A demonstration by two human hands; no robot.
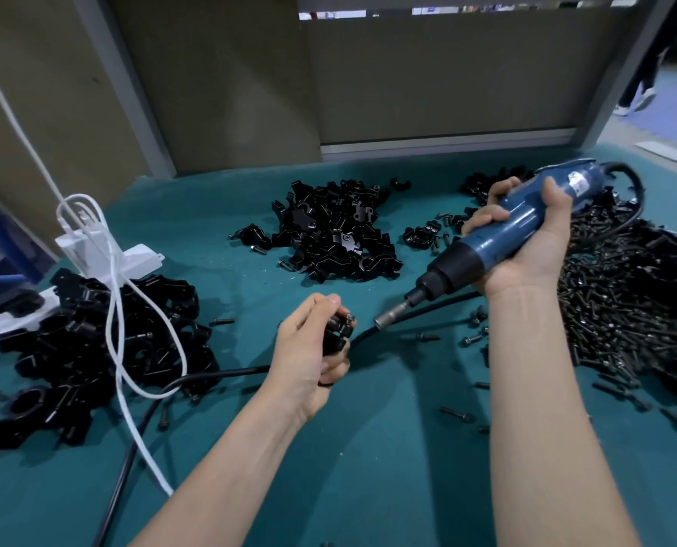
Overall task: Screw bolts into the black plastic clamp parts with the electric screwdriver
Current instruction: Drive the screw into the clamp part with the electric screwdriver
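Both hands clenched: left hand [313,341] gripping clamp part [338,333], bolt [350,317] above fingertips; right hand [526,234] gripping electric screwdriver [514,230], bit [388,315] just beside bolt.

Materials and finishes on the bench

The table [368,448] is covered in matt teal cloth. Glossy black plastic clamp parts [336,234] are heaped at 12 o'clock. At 3 o'clock, dark metal bolts [621,309] are piled. The electric screwdriver [522,227] is cased in smooth blue plastic, with a black collar and bare metal bit.
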